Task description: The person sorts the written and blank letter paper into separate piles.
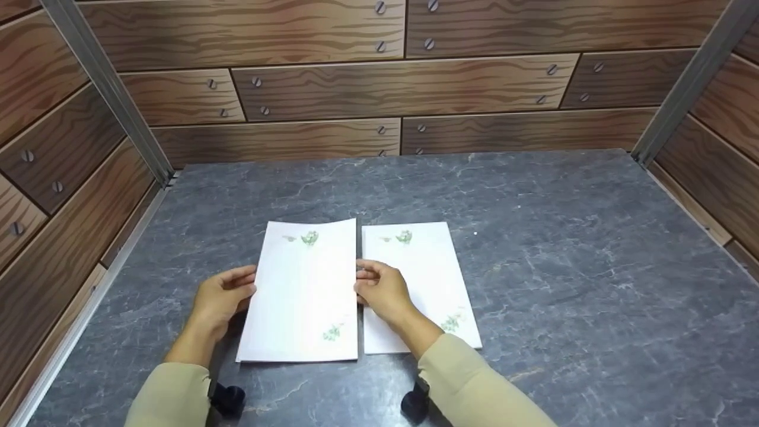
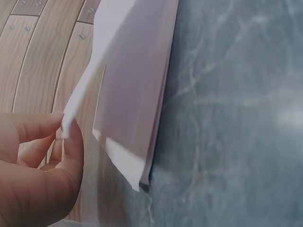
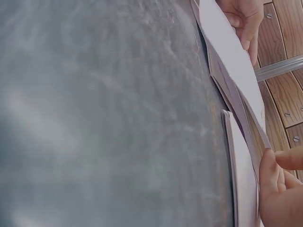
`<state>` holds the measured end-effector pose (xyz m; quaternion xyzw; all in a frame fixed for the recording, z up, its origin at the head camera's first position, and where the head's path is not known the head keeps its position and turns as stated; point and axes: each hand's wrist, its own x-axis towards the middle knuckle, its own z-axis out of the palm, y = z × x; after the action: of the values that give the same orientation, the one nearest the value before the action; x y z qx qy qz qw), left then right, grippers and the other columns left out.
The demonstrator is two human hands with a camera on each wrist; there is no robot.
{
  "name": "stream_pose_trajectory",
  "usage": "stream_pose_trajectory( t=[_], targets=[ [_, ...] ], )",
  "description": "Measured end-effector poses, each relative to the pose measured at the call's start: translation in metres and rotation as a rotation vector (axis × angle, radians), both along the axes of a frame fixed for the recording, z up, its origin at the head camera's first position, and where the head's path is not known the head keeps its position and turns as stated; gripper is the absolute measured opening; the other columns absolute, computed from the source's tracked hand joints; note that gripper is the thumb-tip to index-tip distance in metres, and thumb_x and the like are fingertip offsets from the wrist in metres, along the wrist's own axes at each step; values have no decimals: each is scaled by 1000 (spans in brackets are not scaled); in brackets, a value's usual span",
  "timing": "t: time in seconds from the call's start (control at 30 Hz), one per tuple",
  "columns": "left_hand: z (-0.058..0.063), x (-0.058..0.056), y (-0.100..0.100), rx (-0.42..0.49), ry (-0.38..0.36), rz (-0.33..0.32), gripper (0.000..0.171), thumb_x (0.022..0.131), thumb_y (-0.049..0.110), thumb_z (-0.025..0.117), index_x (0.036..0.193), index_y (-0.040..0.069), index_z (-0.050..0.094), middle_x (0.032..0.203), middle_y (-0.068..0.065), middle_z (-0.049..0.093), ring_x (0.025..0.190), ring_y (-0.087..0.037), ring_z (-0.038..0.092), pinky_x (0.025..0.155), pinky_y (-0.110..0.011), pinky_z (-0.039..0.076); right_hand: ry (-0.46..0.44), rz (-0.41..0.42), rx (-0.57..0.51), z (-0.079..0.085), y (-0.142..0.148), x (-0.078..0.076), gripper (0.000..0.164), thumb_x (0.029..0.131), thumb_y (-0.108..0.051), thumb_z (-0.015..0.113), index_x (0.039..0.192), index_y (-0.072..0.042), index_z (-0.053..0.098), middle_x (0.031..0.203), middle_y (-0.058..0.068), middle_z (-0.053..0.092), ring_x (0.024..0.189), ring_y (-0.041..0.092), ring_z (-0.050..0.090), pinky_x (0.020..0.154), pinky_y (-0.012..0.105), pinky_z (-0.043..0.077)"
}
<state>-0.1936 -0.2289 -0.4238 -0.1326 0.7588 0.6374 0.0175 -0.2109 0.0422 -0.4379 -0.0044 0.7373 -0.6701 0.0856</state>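
My left hand (image 1: pixel 216 299) pinches the left edge of white paper (image 1: pixel 302 284) printed with small green plant designs. At its right edge, my right hand (image 1: pixel 385 293) holds the same paper between thumb and fingers. Both wrist views show this paper raised and slightly bent over more white sheets (image 2: pixel 130 94) lying on the table; how many sheets I hold cannot be told. A second stack of matching paper (image 1: pixel 424 267) lies just to the right, partly covered by my right hand and forearm.
The grey marbled tabletop (image 1: pixel 569 267) extends around the paper. Wood-patterned walls (image 1: pixel 332 89) enclose the back and sides, with metal posts (image 1: pixel 112 89) at the rear corners. A black wrist device (image 1: pixel 228 400) sits by each sleeve.
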Motion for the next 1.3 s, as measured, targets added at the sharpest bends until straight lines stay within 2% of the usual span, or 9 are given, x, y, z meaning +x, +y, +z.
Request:
stream_pose_trajectory(
  t=[0.13,0.3,0.5,0.7,0.87,1.07,1.3],
  targets=[
    [-2,1,-1,0,0,13,41,92,-5,57,132,-7,51,122,-19,57,91,-10,60,74,-21,53,-10,23,6,0,0,1,41,88,8,60,129,4,55,106,12,57,87,18,60,72,27,56],
    [-4,1,-2,26,6,35,41,91,-6,58,131,-8,51,118,-18,59,89,-10,61,74,-21,53,3,18,43,0,-2,0,39,88,5,62,126,5,57,108,12,61,87,17,63,68,26,57],
    [-5,0,-4,-9,-12,57,39,92,-2,58,131,-7,52,117,-17,61,87,-8,60,73,-20,53,7,17,72,3,-3,2,36,89,-1,62,125,3,59,109,12,63,86,16,63,64,27,57],
    [-5,0,-4,-50,-54,58,38,97,10,55,132,-4,52,124,-21,56,102,-20,58,77,-24,53,16,14,82,4,-2,2,35,89,-2,61,124,3,60,108,11,65,85,15,64,61,27,57],
    [-4,2,-3,-66,-72,51,39,97,13,55,133,-3,52,127,-22,54,112,-28,55,81,-27,53,29,24,90,4,0,3,35,90,-2,60,125,3,59,110,13,65,85,17,65,59,28,57],
    [-4,4,-4,-69,-82,47,41,97,15,55,134,-3,50,130,-23,52,116,-31,52,85,-29,52,46,34,141,3,1,2,35,91,-5,60,125,2,58,111,12,65,87,17,65,60,27,57],
    [-6,4,-3,-71,-69,64,41,96,14,57,132,-4,52,128,-23,54,111,-28,56,81,-26,53,50,31,156,4,1,3,36,90,-6,61,125,2,59,111,11,66,86,16,64,59,27,56]
  ],
)
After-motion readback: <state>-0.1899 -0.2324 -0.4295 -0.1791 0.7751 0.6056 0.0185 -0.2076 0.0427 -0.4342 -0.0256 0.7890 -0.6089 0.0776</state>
